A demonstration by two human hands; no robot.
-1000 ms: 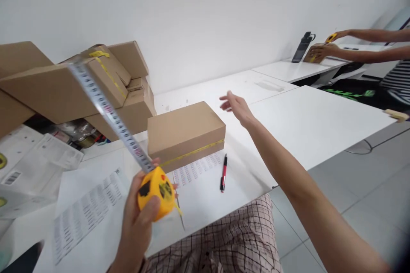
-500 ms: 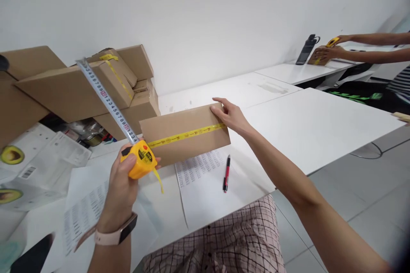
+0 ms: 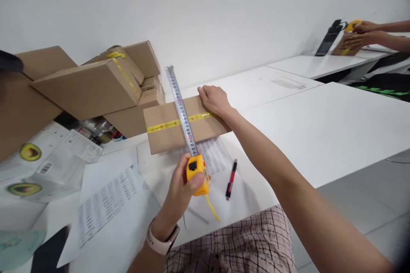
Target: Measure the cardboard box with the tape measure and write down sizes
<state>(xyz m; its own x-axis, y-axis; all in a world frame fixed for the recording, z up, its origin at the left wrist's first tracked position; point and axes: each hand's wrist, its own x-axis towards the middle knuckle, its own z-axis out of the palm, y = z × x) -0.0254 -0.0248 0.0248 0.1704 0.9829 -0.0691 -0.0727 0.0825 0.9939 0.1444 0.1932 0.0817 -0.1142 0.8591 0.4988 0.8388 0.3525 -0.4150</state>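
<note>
At six o'clock, the left hand [image 3: 178, 192] is gripping a yellow tape measure [image 3: 197, 175], its blade [image 3: 183, 115] pointing toward eleven and showing 1 2 3 4 at its near end. Near the centre, a cardboard box [image 3: 166, 138] is carrying yellow sealing tape [image 3: 163, 126] printed too small to read; the right hand [image 3: 216, 101] is clasping its two o'clock corner. Earlier standing at the box's nine o'clock side, the blade is now crossing its face.

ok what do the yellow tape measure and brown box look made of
Yellow boxy tape measure case: probably moulded plastic, smooth with slight sheen.
Long silver blade: likely metal, standing out straight and shiny.
Brown oblong box: apparently matt cardboard, judging by tan faces and crisp edges.
</note>
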